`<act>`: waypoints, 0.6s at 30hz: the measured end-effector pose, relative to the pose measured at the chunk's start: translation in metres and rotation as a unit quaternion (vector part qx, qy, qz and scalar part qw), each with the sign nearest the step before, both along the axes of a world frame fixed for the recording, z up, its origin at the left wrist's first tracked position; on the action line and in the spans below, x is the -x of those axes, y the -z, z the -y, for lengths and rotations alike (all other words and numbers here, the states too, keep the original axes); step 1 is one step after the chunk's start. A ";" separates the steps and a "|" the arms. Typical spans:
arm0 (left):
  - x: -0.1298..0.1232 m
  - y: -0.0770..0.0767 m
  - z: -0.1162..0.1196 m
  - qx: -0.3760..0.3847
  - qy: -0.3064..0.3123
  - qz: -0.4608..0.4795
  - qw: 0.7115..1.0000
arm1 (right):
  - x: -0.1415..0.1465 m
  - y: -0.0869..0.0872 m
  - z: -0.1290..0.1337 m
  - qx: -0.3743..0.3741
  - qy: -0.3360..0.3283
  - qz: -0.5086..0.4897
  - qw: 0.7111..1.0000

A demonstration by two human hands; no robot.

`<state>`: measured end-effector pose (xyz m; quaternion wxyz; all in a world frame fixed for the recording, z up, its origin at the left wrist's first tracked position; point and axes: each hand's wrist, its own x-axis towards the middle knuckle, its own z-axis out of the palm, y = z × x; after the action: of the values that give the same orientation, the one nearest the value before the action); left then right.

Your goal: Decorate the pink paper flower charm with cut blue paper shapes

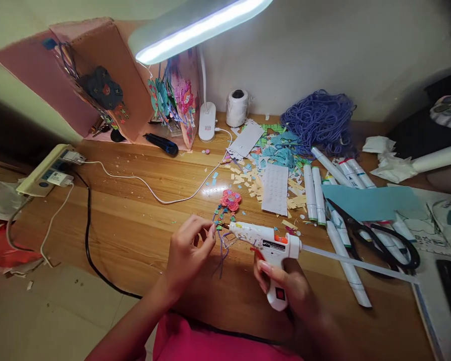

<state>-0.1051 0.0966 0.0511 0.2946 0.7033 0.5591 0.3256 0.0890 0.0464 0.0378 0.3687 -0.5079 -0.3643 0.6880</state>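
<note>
My right hand [281, 281] is wrapped round the handle of a white glue gun [253, 234], with a finger by its red trigger and a long glue stick [353, 259] out of its back. The gun's nozzle points left, close to my left fingertips. My left hand [191, 248] has its thumb and forefinger pinched together; what they hold is too small to make out. Just beyond lies a pink flower-shaped charm [230, 199] with small green and blue pieces [218, 216] hanging below it and purple strings [221, 255] trailing toward me.
A lit lamp hangs overhead. Behind are paper scraps [248, 178], a white sheet [275, 189], purple cord [319, 120], a thread spool [237, 108] and a cutter [161, 144]. Markers [310, 193] and black scissors [376, 240] lie right. A power strip [45, 169] and cables are left.
</note>
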 end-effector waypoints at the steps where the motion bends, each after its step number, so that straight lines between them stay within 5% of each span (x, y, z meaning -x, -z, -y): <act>1: 0.000 0.000 0.000 0.000 0.000 -0.001 1.000 | 0.000 0.000 0.000 0.003 0.001 0.000 1.000; 18: 0.000 0.002 0.003 -0.005 0.007 -0.010 1.000 | -0.001 0.004 0.003 0.005 0.005 0.011 1.000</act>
<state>-0.1053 0.0934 0.0490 0.2878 0.7116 0.5555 0.3197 0.0896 0.0436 0.0336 0.3654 -0.5188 -0.3623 0.6827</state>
